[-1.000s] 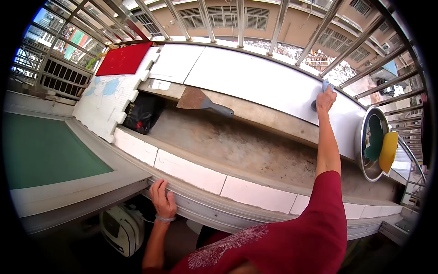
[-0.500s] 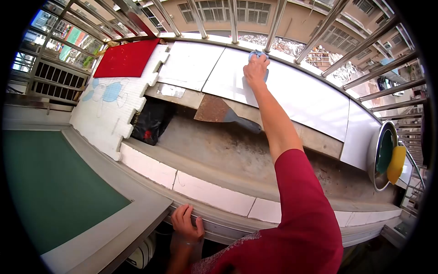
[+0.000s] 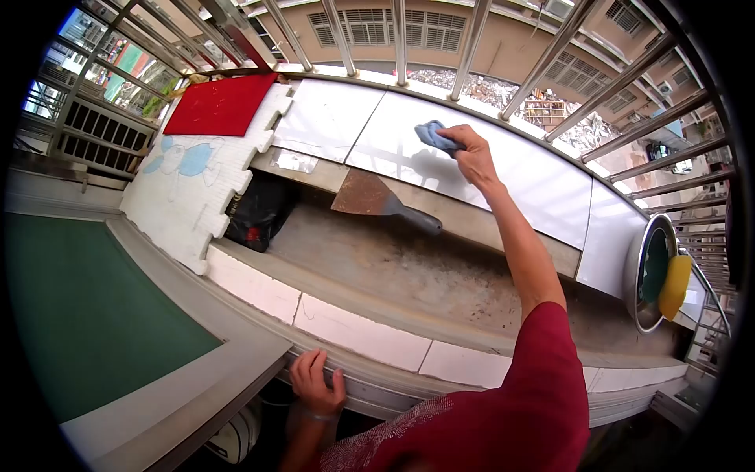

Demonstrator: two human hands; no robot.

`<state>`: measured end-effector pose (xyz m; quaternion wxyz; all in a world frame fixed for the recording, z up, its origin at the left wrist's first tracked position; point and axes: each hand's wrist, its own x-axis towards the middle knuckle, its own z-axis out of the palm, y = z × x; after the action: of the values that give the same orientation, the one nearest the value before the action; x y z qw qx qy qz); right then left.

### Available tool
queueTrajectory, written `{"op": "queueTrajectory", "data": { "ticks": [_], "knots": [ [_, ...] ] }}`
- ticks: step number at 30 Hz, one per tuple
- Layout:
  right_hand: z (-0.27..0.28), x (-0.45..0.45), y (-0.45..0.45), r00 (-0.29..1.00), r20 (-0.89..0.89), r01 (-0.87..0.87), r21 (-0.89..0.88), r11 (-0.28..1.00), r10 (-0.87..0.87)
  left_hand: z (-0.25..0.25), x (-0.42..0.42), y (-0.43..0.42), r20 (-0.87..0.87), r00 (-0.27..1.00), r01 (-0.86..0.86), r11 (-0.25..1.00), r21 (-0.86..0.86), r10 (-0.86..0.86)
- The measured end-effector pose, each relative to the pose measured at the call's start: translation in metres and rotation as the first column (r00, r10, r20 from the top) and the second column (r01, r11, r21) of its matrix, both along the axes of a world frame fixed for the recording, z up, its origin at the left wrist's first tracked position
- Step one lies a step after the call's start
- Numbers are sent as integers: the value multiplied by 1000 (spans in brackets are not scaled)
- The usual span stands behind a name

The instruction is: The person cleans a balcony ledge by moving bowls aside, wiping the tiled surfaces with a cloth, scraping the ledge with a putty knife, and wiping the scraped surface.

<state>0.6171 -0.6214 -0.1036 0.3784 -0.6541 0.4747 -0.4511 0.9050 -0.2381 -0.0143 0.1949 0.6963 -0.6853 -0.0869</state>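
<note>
My right hand (image 3: 472, 153) pinches a bunched blue cloth (image 3: 437, 136), held over the white tiles (image 3: 519, 173) beside the metal bars; a shadow falls on the tile beneath it. Below that hand, a scraper (image 3: 385, 203) with a rusty blade and dark handle lies across the ledge edge. My left hand (image 3: 317, 383) rests on the window frame rail (image 3: 370, 396) at the bottom, its fingers bent over the edge and holding no object that I can see.
A metal basin (image 3: 638, 271) with a green item and a yellow sponge (image 3: 674, 288) stands at the right. A red mat (image 3: 216, 105) and a white foam mat (image 3: 173, 189) lie at the left, near a black bag (image 3: 263, 206). Metal bars (image 3: 470, 51) line the far side.
My right hand and the cloth moved left along the tiles from near the basin, then came slightly back from the bars. The view shifted; my left hand stays on the rail.
</note>
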Motion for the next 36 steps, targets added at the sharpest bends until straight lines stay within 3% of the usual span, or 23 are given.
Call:
{"op": "queueTrajectory", "data": {
  "ticks": [1, 2, 3, 5, 8, 11, 12, 14, 15, 17, 19, 20, 23, 26, 28, 29, 32, 34, 36],
  "knots": [
    [-2, -42, 9, 979, -63, 196, 9, 981, -195, 1, 1, -1, 9, 1000, 5, 1000, -3, -5],
    [-12, -87, 15, 890, -232, 375, -114, 920, -392, 1, 1, -2, 15, 1000, 5, 1000, -2, -5],
    [-16, -125, 24, 731, -412, 532, -155, 832, -544, 1, 0, -1, 19, 1000, 3, 1000, 1, -3],
    [-17, -163, 38, 377, -683, 801, -98, 590, -626, 0, -1, -2, 26, 1000, 2, 1000, 5, -2],
    [-64, -133, 31, 151, -773, 787, -282, 548, -616, 0, -2, -3, 33, 999, 0, 1000, 21, 0],
    [-52, -3, -5, 551, -677, 479, -223, 849, -489, 2, -3, -2, 38, 999, -5, 999, 52, 3],
    [-55, 47, -14, 646, -619, 342, -289, 894, -447, 2, -4, -1, 39, 999, -6, 999, 54, 4],
    [-63, 126, -30, 688, -657, 107, -327, 939, -308, 1, -5, 0, 54, 999, -9, 999, 50, 6],
    [-63, 151, -40, 703, -658, 111, -275, 955, -271, 1, -5, 1, 66, 998, -4, 999, 48, 1],
    [-45, 160, -45, 760, -641, 52, -103, 993, -106, 0, -4, -1, 77, 997, -7, 999, 41, 4],
    [-41, 126, -33, 735, -677, -173, -129, 976, 40, 0, -5, 1, 54, 999, -3, 998, 55, 0],
    [-45, 101, -25, 681, -733, -183, -167, 969, 3, 0, -7, 1, 64, 998, 5, 999, 45, -8],
    [-42, -10, 20, 590, -774, 86, -224, 971, -231, -5, -4, 3, 99, 994, 41, 999, 0, -41],
    [-50, -136, 67, 429, -759, 426, -309, 850, -491, -4, -5, 4, 125, 990, 61, 998, 13, -63],
    [-44, -195, 95, 263, -819, 637, -250, 729, -510, -8, -2, 5, 150, 987, 63, 998, 5, -63],
    [-44, -207, 106, 231, -805, 698, -255, 669, -547, -8, -2, 6, 150, 986, 71, 997, 3, -71],
    [-50, -175, 98, 98, -835, 684, -339, 646, -541, -9, -1, 5, 157, 984, 89, 996, -8, -87],
    [-51, -129, 81, 219, -783, 551, -394, 736, -582, -9, -1, 6, 160, 983, 92, 996, -4, -90],
    [-49, -71, 59, 420, -739, 433, -347, 832, -527, -9, -1, 6, 156, 984, 90, 996, 6, -90]
  ]
}}
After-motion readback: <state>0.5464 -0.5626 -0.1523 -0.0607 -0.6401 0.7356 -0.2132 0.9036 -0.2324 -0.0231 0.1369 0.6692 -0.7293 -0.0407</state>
